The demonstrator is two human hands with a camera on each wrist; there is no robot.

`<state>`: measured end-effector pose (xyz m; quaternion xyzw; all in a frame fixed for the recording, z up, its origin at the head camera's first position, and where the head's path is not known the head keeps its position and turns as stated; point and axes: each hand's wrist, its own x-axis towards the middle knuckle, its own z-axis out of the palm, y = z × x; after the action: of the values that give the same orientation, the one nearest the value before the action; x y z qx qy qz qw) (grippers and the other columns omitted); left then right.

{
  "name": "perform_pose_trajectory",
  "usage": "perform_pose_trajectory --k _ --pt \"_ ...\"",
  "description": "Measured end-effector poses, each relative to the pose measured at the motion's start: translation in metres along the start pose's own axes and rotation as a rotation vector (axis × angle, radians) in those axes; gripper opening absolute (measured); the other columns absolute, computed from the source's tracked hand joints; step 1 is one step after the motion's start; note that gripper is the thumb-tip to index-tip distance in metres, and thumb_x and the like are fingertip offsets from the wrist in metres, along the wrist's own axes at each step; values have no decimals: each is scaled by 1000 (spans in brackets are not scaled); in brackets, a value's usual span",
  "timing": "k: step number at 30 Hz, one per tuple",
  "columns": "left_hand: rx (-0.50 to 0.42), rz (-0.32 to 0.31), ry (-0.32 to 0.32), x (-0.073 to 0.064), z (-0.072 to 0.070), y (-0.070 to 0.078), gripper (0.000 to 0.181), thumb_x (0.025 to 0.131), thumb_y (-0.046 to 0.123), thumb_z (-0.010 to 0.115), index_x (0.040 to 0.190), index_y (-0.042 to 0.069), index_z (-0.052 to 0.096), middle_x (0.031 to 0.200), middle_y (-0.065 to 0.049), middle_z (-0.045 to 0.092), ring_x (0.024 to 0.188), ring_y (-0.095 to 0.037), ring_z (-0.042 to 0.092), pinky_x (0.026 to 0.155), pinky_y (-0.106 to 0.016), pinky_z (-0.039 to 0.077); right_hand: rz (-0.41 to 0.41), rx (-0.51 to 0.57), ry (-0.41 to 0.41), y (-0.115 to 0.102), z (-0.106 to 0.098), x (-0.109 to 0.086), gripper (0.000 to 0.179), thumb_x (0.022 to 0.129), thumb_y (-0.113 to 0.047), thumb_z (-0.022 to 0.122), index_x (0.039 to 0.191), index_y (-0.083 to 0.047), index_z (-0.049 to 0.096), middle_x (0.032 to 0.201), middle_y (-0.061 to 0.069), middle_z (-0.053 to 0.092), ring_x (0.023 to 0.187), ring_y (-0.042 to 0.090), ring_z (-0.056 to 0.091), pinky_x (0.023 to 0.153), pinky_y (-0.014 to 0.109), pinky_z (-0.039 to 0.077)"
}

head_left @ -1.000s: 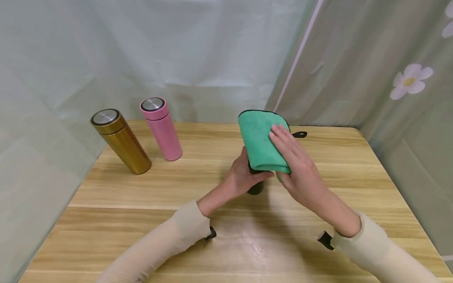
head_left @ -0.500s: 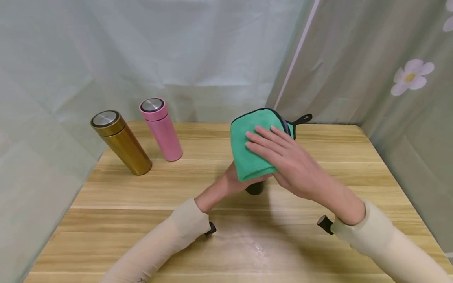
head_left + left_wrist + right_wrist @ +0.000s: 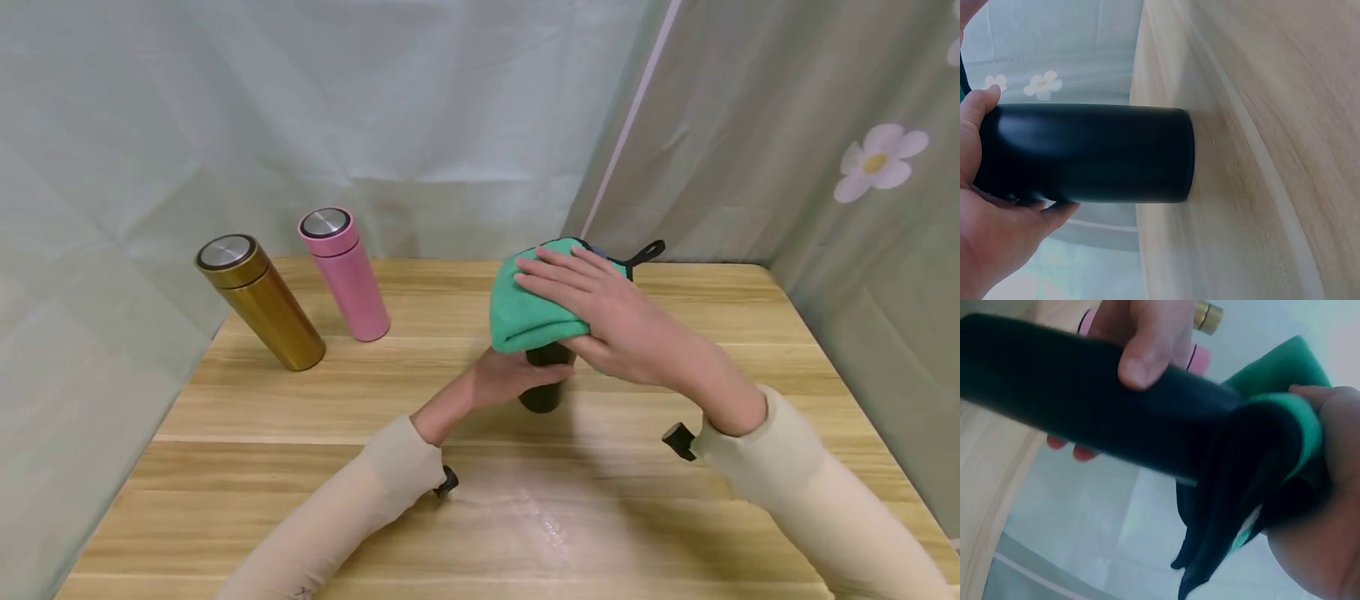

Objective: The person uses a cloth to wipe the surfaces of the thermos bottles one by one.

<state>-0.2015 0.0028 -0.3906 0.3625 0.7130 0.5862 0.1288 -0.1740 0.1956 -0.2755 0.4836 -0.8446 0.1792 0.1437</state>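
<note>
A dark, near-black thermos bottle [image 3: 542,397] stands upright on the wooden table; its base meets the tabletop in the left wrist view. My left hand [image 3: 501,377] grips the bottle's body, thumb on the near side. Over the bottle's top lies a folded green cloth [image 3: 525,315] with a dark underside, black edging and a hanging loop. My right hand [image 3: 622,321] holds this cloth around the bottle's upper end, fingers over the top and thumb lower down. In the right wrist view the dark side of the cloth [image 3: 1241,444] wraps the bottle's end. The lid is hidden.
To the left stand a gold thermos [image 3: 262,304] and a pink thermos [image 3: 347,275], both upright with silver-topped lids. The wooden table [image 3: 300,467] ends at a pale curtain [image 3: 450,125] behind and at the sides.
My right hand and the cloth have moved left, then slightly up, and the cloth now bends over the bottle's top. My left hand stays on the bottle.
</note>
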Motion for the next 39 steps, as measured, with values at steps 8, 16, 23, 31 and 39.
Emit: perform_pose_trajectory --k 8,16,23,31,39 --pt "16 -93 32 -1 -1 0 78 95 20 76 156 17 28 145 -3 49 131 -19 51 111 -40 42 72 224 -35 18 -6 -9 62 97 5 46 157 -10 44 164 5 37 154 27 25 124 49 21" --pt "81 -105 76 -3 -2 2 93 93 23 79 160 13 15 148 -9 42 133 -23 50 112 -45 42 115 347 23 32 -2 -28 65 99 8 42 160 -13 39 168 1 29 154 25 25 121 34 27" --pt "117 -133 69 -3 -3 3 91 93 25 79 157 6 16 145 -14 43 131 -26 51 110 -47 44 104 326 87 31 1 -45 70 95 17 45 160 -10 38 168 10 28 153 28 29 119 25 28" --pt "119 -127 71 -2 -2 2 86 91 23 80 152 4 23 139 -15 48 126 -27 54 107 -47 46 92 286 159 16 6 -67 77 88 23 46 159 -5 37 166 17 30 153 27 29 120 25 27" --pt "106 -86 53 -2 -1 -2 84 91 19 80 151 5 23 141 -14 45 128 -26 51 111 -47 42 86 170 228 -2 16 -85 70 87 15 42 154 -1 45 163 19 34 151 30 33 121 29 28"
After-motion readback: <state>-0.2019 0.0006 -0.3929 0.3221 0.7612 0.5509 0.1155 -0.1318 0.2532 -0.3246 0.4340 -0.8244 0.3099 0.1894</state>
